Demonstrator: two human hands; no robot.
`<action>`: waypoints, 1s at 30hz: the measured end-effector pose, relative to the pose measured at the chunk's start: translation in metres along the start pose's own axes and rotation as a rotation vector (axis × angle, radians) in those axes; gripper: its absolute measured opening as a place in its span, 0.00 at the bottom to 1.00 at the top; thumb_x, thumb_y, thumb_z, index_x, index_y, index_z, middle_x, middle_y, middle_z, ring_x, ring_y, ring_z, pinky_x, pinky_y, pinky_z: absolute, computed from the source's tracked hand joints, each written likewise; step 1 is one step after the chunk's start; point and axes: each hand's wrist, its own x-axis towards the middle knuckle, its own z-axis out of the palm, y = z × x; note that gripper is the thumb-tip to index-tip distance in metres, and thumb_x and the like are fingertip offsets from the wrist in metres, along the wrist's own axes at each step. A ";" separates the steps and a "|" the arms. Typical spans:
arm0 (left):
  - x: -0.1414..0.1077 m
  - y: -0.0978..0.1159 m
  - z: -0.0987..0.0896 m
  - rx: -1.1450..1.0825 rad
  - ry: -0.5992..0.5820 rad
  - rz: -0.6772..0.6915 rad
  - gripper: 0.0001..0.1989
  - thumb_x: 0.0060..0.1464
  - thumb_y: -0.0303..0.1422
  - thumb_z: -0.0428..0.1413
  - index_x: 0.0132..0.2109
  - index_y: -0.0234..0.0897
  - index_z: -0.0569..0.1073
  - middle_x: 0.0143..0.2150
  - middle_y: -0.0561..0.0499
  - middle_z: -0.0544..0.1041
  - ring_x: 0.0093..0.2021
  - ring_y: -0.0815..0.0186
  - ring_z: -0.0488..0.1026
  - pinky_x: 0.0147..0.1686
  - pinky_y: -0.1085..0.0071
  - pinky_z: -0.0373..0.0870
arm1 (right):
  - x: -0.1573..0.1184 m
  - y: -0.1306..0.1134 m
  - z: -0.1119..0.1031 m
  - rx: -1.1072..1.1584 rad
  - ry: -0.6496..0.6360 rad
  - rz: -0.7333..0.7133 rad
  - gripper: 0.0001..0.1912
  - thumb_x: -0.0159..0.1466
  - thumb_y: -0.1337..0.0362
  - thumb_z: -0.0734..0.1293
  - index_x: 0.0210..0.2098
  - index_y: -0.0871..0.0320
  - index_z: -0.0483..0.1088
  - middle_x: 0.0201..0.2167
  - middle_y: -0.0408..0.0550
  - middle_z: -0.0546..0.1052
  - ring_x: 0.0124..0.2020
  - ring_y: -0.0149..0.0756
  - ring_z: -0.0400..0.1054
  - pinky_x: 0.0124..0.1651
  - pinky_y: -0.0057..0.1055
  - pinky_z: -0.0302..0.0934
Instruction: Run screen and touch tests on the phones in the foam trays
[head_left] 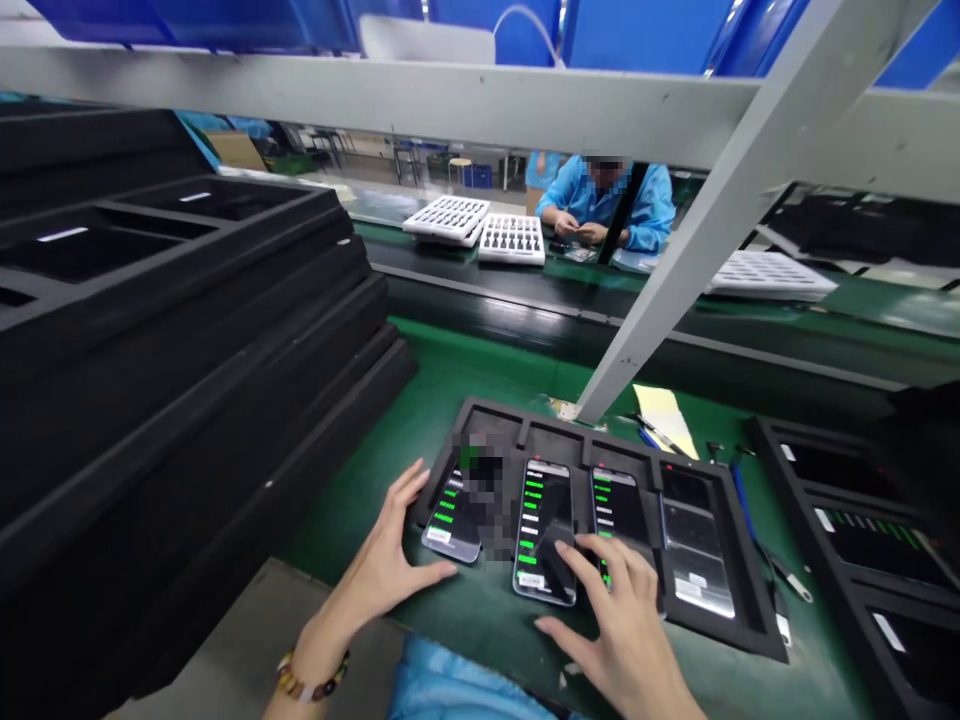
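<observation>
A factory assembly floor — phones (pixel 544 530) in foam trays (pixel 765 610), a long green workbench (pixel 465 370), a blue-smocked worker (pixel 649 205) opposite.

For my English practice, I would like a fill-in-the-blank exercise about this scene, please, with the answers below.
1. The left hand has a beaded ____ at its wrist.
2. The phone under the right hand's fingers shows white and ____ lines.
3. The paper behind the foam tray is ____.

Missing words: bracelet; green; yellow
</observation>
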 end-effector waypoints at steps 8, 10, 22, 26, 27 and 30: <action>0.005 0.016 -0.004 0.007 -0.040 -0.015 0.58 0.51 0.47 0.76 0.79 0.52 0.53 0.82 0.33 0.53 0.81 0.38 0.57 0.75 0.36 0.65 | 0.016 -0.009 0.004 0.017 0.012 0.041 0.29 0.70 0.53 0.75 0.68 0.48 0.70 0.60 0.56 0.76 0.61 0.57 0.67 0.63 0.54 0.60; 0.006 0.023 -0.005 0.000 -0.052 -0.023 0.55 0.51 0.48 0.76 0.77 0.50 0.57 0.80 0.33 0.56 0.80 0.39 0.59 0.75 0.36 0.64 | 0.019 -0.011 0.002 0.038 0.001 0.058 0.27 0.71 0.53 0.74 0.67 0.48 0.70 0.61 0.56 0.76 0.62 0.58 0.68 0.63 0.55 0.59; 0.026 0.032 -0.015 -0.010 -0.093 0.021 0.32 0.72 0.60 0.41 0.55 0.48 0.82 0.53 0.46 0.85 0.65 0.47 0.74 0.78 0.42 0.49 | -0.028 0.071 -0.042 0.230 -0.015 0.313 0.17 0.79 0.61 0.60 0.60 0.47 0.76 0.56 0.49 0.82 0.63 0.48 0.72 0.66 0.50 0.56; 0.047 0.034 -0.013 0.061 -0.124 0.017 0.26 0.74 0.52 0.43 0.54 0.48 0.83 0.54 0.48 0.85 0.67 0.49 0.73 0.79 0.42 0.43 | -0.020 0.078 -0.036 0.227 -0.135 0.347 0.21 0.79 0.63 0.56 0.64 0.47 0.75 0.60 0.51 0.78 0.67 0.48 0.68 0.67 0.52 0.54; 0.051 0.035 -0.012 0.076 -0.132 0.018 0.25 0.74 0.50 0.44 0.54 0.48 0.83 0.55 0.48 0.85 0.68 0.49 0.73 0.80 0.42 0.43 | -0.016 0.079 -0.034 0.227 -0.147 0.367 0.22 0.79 0.63 0.55 0.65 0.47 0.74 0.60 0.52 0.78 0.68 0.48 0.67 0.67 0.52 0.54; 0.059 0.037 -0.011 0.115 -0.150 0.018 0.22 0.74 0.46 0.45 0.56 0.48 0.82 0.55 0.50 0.86 0.69 0.51 0.72 0.79 0.43 0.43 | -0.006 0.082 -0.030 0.211 -0.160 0.394 0.23 0.78 0.64 0.55 0.65 0.48 0.73 0.60 0.53 0.78 0.69 0.49 0.66 0.67 0.54 0.53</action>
